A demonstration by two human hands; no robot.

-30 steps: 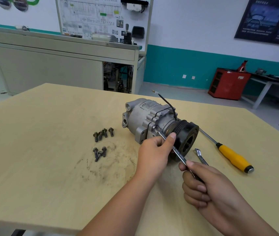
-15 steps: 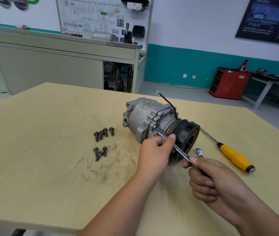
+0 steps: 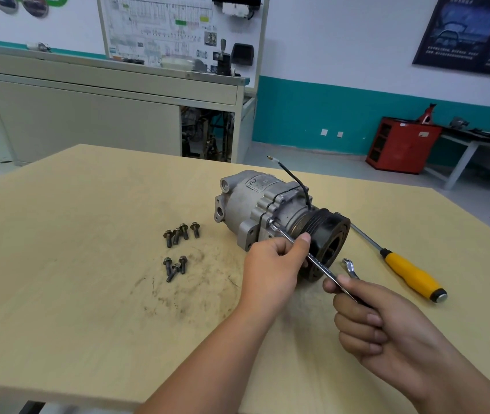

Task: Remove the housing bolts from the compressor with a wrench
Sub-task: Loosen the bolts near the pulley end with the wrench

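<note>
A grey compressor (image 3: 255,201) with a black pulley (image 3: 329,243) lies on its side on the wooden table (image 3: 73,264). A slim steel wrench (image 3: 317,262) runs from a bolt on the housing flange (image 3: 271,223) down to my right hand (image 3: 387,327), which grips its lower end. My left hand (image 3: 273,270) pinches the wrench shaft close to the flange, thumb on top. Several removed bolts (image 3: 179,233) lie in two small groups left of the compressor, the nearer group (image 3: 174,265) just below.
A second wrench (image 3: 350,267) lies right of the pulley, partly hidden by my right hand. A yellow-handled screwdriver (image 3: 408,273) lies further right. Dirt smears mark the table near the bolts. A grey workbench, red cabinet and wall posters stand beyond the table.
My right hand has swung the wrench's lower end a little to the right and up. The left hand and compressor have stayed put.
</note>
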